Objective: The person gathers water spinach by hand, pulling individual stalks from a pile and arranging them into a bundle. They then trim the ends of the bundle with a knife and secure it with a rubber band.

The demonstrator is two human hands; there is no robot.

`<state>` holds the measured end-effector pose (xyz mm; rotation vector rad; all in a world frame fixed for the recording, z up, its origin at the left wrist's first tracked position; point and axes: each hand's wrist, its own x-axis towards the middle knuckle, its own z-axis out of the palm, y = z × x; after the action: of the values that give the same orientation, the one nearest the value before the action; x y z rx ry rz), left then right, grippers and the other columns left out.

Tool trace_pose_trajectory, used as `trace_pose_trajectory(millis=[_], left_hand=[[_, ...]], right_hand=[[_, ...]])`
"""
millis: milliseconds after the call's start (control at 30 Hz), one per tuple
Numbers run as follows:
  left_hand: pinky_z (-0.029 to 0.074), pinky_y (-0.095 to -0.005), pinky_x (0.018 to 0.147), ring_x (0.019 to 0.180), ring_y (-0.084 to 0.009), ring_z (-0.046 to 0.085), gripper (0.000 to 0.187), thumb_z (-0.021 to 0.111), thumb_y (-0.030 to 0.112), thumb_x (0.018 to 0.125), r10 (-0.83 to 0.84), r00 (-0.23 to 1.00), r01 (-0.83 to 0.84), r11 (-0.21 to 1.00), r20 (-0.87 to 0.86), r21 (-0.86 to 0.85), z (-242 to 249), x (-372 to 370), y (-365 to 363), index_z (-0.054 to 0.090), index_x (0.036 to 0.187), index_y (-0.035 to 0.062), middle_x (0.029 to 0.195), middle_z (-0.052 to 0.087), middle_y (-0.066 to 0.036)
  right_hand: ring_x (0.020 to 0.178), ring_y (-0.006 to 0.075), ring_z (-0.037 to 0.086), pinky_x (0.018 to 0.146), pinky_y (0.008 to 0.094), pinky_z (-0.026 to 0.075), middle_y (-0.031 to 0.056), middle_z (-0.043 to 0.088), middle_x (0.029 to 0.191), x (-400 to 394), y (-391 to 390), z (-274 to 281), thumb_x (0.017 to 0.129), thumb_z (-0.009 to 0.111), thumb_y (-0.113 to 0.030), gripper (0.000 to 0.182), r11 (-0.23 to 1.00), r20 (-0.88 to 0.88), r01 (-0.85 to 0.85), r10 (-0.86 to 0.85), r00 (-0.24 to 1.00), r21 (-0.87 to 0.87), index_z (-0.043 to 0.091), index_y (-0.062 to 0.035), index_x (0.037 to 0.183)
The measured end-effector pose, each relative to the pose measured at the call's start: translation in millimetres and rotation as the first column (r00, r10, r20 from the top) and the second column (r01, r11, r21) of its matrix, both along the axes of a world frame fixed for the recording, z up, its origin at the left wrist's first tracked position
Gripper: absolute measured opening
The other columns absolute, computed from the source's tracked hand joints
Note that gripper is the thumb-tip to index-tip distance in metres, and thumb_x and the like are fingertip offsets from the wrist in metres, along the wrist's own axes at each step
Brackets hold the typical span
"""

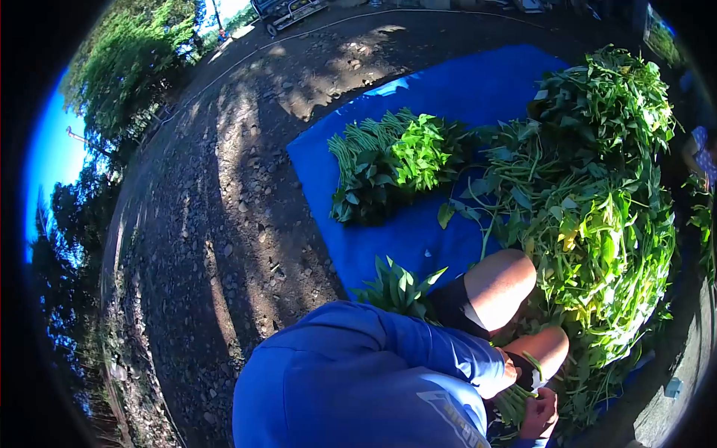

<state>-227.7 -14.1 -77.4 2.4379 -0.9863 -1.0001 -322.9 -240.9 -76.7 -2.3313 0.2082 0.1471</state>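
Observation:
My left hand (541, 415) is at the bottom right, past a blue sleeve (448, 351) and a dark wristband. It is closed around a small bundle of green stems (514, 403), low beside my bare knees (499, 284). My right hand does not show. A big heap of leafy greens (597, 224) lies just beyond the knees on a blue tarp (448, 97). A separate, neater bunch of greens (388, 160) lies on the tarp further off. Another small leafy bunch (399, 287) sits next to my thigh.
The tarp lies on stony dirt ground (224, 224) with patches of sun and shade. Trees (127, 67) stand at the far left and a vehicle (287, 11) at the top edge. A concrete edge (672, 388) runs at the lower right.

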Motion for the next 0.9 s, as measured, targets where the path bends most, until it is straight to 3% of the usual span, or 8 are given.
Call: trace_pose_trajectory(millis=[100,233,333,400,467,500,633,900], left_hand=[[0.058,-0.0408,0.074,0.086,-0.027,0.073,0.053,0.064,0.03,0.095,0.012,1.0,-0.012,1.0,-0.025,-0.012,1,-1,6,0.056,0.14,0.0028,0.096,0.073,-0.013],[0.057,-0.04,0.073,0.082,-0.0256,0.072,0.054,0.07,0.034,0.092,0.021,0.998,-0.023,0.999,-0.065,-0.033,2,1,10,0.06,0.136,0.004,0.094,0.073,-0.011],[0.057,-0.0393,0.072,0.08,-0.0245,0.071,0.055,0.074,0.036,0.09,0.013,0.994,-0.019,0.998,-0.106,-0.054,10,10,12,0.063,0.133,0.005,0.091,0.073,-0.009],[0.056,-0.0389,0.071,0.078,-0.0238,0.07,0.055,0.077,0.038,0.088,-0.011,0.988,-0.003,0.996,-0.155,-0.09,18,27,16,0.065,0.131,0.0057,0.09,0.073,-0.009],[0.056,-0.0384,0.071,0.076,-0.023,0.07,0.056,0.08,0.04,0.087,-0.037,0.963,-0.006,0.987,-0.267,-0.159,34,50,32,0.067,0.129,0.0063,0.089,0.073,-0.008],[0.056,-0.0382,0.071,0.075,-0.0227,0.07,0.056,0.081,0.041,0.086,-0.024,0.938,-0.052,0.977,-0.346,-0.209,47,61,54,0.067,0.128,0.0066,0.088,0.073,-0.007],[0.055,-0.0331,0.084,0.096,-0.0168,0.071,0.064,0.089,0.038,0.081,0.114,0.714,-0.433,0.847,-0.691,-0.308,87,84,78,0.065,0.129,0.0033,0.105,0.075,-0.01],[0.055,-0.0316,0.071,0.082,-0.018,0.07,0.058,0.081,0.05,0.088,-0.35,0.492,-0.283,0.802,-0.797,-0.526,38,112,86,0.066,0.115,0.0005,0.092,0.071,-0.008]], right_hand=[[0.094,0.0219,0.067,0.079,0.0369,0.051,0.0131,0.069,0.099,-2,-37,-43,0.093,0.071,-0.023,0.038,0.96,0.035,-0.261,0.265,0.964,-0.102,0.066,-0.0041,0.126],[0.09,0.0367,0.06,0.079,0.0508,0.048,0.0223,0.065,0.093,-16,11,-20,0.097,0.072,-0.025,0.029,0.986,0.18,-0.068,0.095,0.979,-0.152,0.07,0.0019,0.084],[0.086,0.0376,0.062,0.08,0.0501,0.05,0.0222,0.067,0.102,-35,23,-30,0.102,0.067,-0.029,0.031,0.978,0.209,0.142,-0.109,0.972,-0.151,0.073,0.0008,0.111],[0.135,0.0416,0.053,0.107,0.048,0.049,0.0173,0.061,0.141,-46,-8,-49,0.107,0.06,-0.039,0.06,0.992,0.402,-0.054,0.003,0.916,0.115,0.043,-0.0125,0.158],[0.101,0.0222,0.069,0.088,0.035,0.054,0.0155,0.071,0.113,-14,48,17,0.095,0.066,-0.02,0.054,0.484,-0.002,0.509,-0.724,0.69,0.712,0.055,-0.003,0.145],[0.119,0.0271,0.065,0.102,0.0371,0.052,0.02,0.066,0.131,-13,32,16,0.098,0.063,-0.023,0.068,0.575,-0.055,0.416,-0.541,0.839,0.705,0.037,-0.0013,0.158],[0.127,0.0372,0.062,0.106,0.0476,0.053,0.0264,0.055,0.145,43,76,28,0.089,0.077,-0.023,0.084,0.165,-0.004,0.043,-0.229,0.973,0.985,0.032,0.0011,0.157],[0.093,0.0327,0.073,0.081,0.0475,0.062,0.0178,0.07,0.103,123,131,76,0.086,0.078,-0.013,0.067,-0.083,0.057,-0.083,-0.276,0.959,0.993,0.048,0.0036,0.144]])
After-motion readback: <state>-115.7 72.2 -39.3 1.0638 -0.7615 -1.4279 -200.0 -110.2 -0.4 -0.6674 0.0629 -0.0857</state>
